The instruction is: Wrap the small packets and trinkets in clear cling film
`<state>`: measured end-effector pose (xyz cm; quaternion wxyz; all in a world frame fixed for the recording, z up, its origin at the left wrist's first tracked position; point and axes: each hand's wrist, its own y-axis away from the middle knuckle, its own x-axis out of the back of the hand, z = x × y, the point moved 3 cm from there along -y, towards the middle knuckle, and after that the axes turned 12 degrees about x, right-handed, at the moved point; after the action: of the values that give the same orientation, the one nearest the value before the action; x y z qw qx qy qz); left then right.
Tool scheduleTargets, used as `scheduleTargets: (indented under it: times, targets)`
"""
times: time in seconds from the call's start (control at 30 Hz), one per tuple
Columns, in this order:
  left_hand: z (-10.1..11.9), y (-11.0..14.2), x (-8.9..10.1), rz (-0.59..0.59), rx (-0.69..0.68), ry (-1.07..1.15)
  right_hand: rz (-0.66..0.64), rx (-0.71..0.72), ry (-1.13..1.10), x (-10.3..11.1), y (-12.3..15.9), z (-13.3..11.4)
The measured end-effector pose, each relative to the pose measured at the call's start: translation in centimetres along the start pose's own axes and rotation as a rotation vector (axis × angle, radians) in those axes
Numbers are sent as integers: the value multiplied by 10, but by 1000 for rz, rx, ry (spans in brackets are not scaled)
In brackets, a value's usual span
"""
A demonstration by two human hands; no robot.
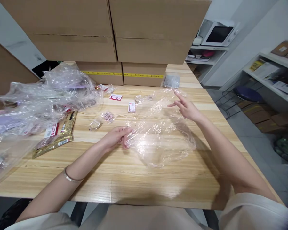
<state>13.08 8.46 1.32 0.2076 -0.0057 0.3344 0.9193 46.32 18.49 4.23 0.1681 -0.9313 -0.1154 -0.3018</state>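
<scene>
A large clear plastic bag [158, 137] is spread above the wooden table in front of me. My left hand [118, 135] pinches its left edge between thumb and fingers. Over the bag's far right part is my right hand [186, 107], its index finger stretched forward and other fingers apart; whether it touches the film I cannot tell. Beyond the bag lie a small red-and-white packet [132, 107] and a small clear packet [144, 98]. Left of them are another red-and-white packet [116, 96] and two little clear packets, one with pink print [108, 117].
Crumpled clear plastic bags [62, 86] pile up at the left, beside a gold foil pouch [64, 134]. Large cardboard boxes [146, 32] stand stacked along the table's back. A grey flat packet [171, 81] lies at the back right. Shelves with a microwave [217, 33] stand beyond.
</scene>
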Motion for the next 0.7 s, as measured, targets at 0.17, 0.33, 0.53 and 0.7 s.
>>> scheduleTargets:
  times: [0.17, 0.33, 0.53, 0.7]
  targets:
    - [-1, 9, -3, 24, 24, 70, -156, -76, 49, 18, -8, 6]
    - [19, 29, -6, 29, -279, -372, -170, -70, -64, 23, -13, 3]
    - [27, 46, -13, 22, -272, -127, -110, -50, -189, 42, -7, -2]
    - [12, 19, 4, 144, 14, -131, -62, -28, -161, 50, 9, 7]
